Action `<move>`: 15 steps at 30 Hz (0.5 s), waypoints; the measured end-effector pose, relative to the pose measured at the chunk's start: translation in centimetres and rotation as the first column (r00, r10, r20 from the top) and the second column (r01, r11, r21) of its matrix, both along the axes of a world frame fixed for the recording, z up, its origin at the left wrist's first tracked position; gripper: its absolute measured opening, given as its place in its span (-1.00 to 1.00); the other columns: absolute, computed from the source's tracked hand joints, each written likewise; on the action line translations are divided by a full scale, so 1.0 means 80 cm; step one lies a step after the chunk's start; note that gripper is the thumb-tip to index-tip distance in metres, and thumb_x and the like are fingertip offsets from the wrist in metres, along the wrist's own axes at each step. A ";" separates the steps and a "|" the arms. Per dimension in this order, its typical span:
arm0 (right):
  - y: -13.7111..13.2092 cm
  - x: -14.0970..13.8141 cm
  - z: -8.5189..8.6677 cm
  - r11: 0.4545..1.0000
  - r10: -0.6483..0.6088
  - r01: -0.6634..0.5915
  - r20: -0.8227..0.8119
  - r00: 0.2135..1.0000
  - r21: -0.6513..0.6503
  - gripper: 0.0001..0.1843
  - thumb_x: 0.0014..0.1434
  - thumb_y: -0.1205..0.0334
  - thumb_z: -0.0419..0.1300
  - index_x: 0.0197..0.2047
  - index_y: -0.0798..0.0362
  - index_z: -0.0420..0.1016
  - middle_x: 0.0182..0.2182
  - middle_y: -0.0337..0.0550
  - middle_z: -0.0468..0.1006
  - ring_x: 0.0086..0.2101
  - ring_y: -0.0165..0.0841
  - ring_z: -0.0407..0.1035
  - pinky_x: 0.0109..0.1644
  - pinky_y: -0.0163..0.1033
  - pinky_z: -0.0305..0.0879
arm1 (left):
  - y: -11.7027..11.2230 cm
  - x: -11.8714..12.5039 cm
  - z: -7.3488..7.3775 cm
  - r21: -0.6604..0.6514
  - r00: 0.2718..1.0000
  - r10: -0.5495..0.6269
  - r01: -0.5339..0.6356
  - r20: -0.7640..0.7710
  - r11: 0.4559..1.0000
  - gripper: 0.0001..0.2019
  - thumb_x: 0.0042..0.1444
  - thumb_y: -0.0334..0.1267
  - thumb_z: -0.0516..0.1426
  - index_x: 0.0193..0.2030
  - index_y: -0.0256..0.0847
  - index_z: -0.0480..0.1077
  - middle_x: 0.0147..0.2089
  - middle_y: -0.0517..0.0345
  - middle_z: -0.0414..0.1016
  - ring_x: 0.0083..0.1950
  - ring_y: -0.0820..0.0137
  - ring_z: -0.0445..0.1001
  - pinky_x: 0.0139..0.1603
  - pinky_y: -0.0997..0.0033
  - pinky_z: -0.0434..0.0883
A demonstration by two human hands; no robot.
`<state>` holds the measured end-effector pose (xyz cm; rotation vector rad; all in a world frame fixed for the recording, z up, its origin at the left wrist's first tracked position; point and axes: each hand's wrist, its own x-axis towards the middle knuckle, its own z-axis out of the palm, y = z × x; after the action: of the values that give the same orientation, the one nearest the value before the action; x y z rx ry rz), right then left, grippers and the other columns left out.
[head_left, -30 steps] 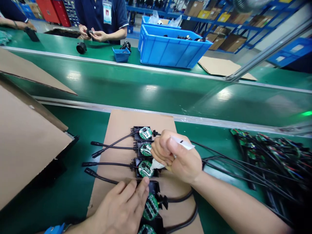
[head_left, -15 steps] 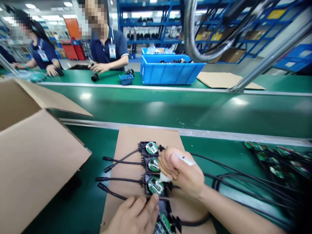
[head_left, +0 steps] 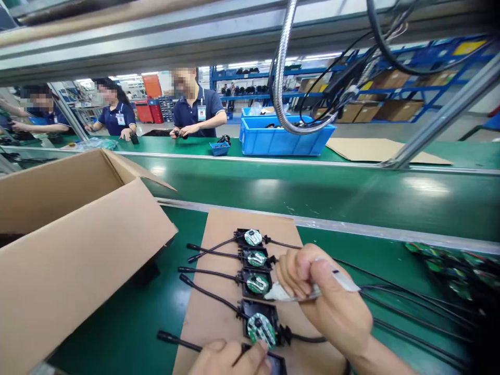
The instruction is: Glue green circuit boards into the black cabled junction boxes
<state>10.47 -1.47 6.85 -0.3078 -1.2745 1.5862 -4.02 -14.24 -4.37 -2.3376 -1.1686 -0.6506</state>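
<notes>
A column of black plastic housings [head_left: 269,311] with cables lies on a cardboard sheet [head_left: 219,224]. Round green circuit boards sit in them, and white paste streaks the upper ones. In my right hand [head_left: 328,297], closed in a fist, is a white squeeze tube [head_left: 283,292], its nozzle pointing left beside the third circuit board [head_left: 258,284]. Below, the fingertips of my left hand [head_left: 234,359] are closed at the lower edge of the fourth circuit board [head_left: 261,328]. Another black housing [head_left: 278,364] is partly hidden by that hand.
An open cardboard box [head_left: 94,245] stands at left. Black cables [head_left: 414,307] run right toward a pile of circuit boards [head_left: 449,265]. A metal-sheathed hose [head_left: 278,94] hangs overhead. Across the green bench, co-workers [head_left: 199,112] sit near a blue bin [head_left: 287,138].
My right hand has drawn the tube's nozzle off the third board, to the right. My left hand has shifted to the fourth board's edge. The camera view has tilted up.
</notes>
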 end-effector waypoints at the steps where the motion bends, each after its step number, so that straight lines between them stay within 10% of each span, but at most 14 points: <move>1: -0.004 -0.002 0.000 1.000 0.015 -0.015 -0.014 1.000 -0.004 -0.65 0.31 0.02 0.01 -0.44 0.02 0.31 -0.64 -0.32 0.07 -0.62 -0.45 -0.02 -0.54 -0.29 -0.06 | -0.007 0.000 0.002 -0.029 1.000 -0.008 0.008 -0.016 1.000 -0.78 0.21 -0.27 0.09 -0.04 -0.11 0.49 0.05 0.14 0.52 -0.48 0.51 0.31 -0.61 0.51 0.27; 8: -0.024 -0.017 -0.011 0.987 0.153 -0.153 -0.001 0.988 -0.055 -0.61 0.27 0.02 0.05 -0.53 0.04 0.26 -0.69 -0.37 0.01 -0.67 -0.50 -0.10 -0.61 -0.35 -0.13 | -0.044 0.003 0.029 -0.465 0.986 0.078 -0.003 0.144 0.885 -0.55 0.22 -0.30 0.01 0.25 -0.31 0.26 0.38 0.10 0.15 0.03 0.25 0.33 -0.05 0.25 0.37; 15: -0.035 -0.038 -0.035 0.976 0.214 -0.213 0.028 0.976 -0.042 -0.59 0.30 0.03 0.02 -0.53 0.05 0.21 -0.68 -0.38 0.01 -0.67 -0.52 -0.12 -0.61 -0.36 -0.18 | -0.049 0.002 0.026 -0.448 0.964 0.077 0.047 0.254 0.893 -0.57 0.21 -0.37 0.00 0.22 -0.35 0.29 0.32 0.07 0.26 0.04 0.22 0.33 -0.06 0.23 0.36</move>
<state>7.44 -4.25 4.05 -0.2270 -1.3382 1.7959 -3.90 -18.13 -2.28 -2.6760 -1.6025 -0.7730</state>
